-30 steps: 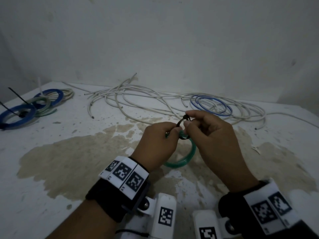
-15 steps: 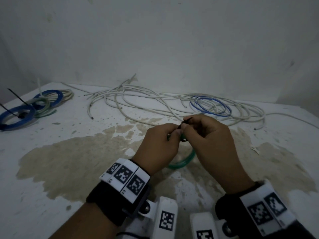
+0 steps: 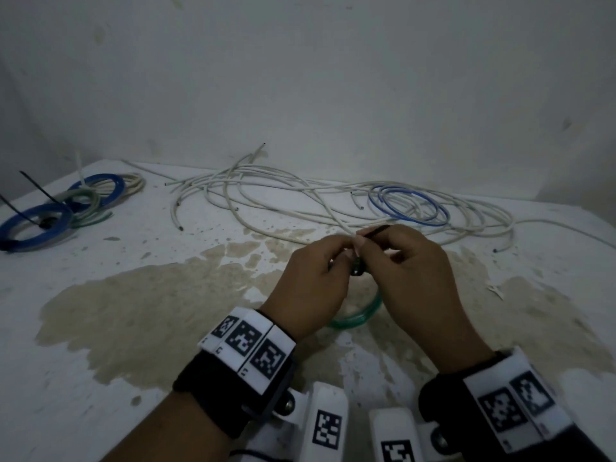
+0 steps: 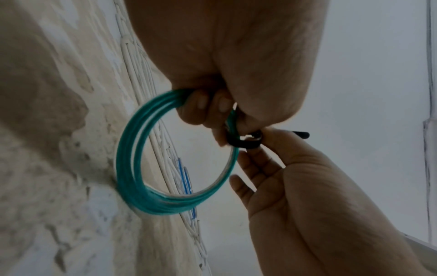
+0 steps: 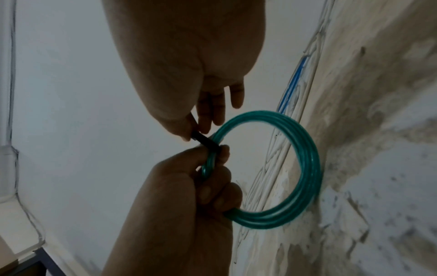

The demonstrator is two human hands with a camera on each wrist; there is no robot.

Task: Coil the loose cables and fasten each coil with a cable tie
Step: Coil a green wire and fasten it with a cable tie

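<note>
A green cable coil point(image 3: 356, 320) stands on edge on the stained table, held at its top by my left hand point(image 3: 316, 278). In the left wrist view the left fingers point(image 4: 203, 104) curl round the green coil point(image 4: 132, 168). A black cable tie point(image 4: 246, 142) loops tightly round the coil's top. My right hand point(image 3: 410, 268) pinches the tie's tail point(image 3: 376, 230) between thumb and forefinger. In the right wrist view the tie point(image 5: 205, 142) runs from the right hand's pinch point(image 5: 196, 136) to the green coil point(image 5: 307, 168), which the left hand point(image 5: 184, 205) grips.
Loose white cables point(image 3: 300, 201) sprawl across the back of the table, with a loosely looped blue cable point(image 3: 406, 205) among them. Tied blue and pale coils point(image 3: 33, 221) lie at the far left with black tie tails sticking up. A wall stands close behind.
The tie's loop has shrunk from a wide ring to a tight band on the green coil. More of the tail now sticks out past my right fingers.
</note>
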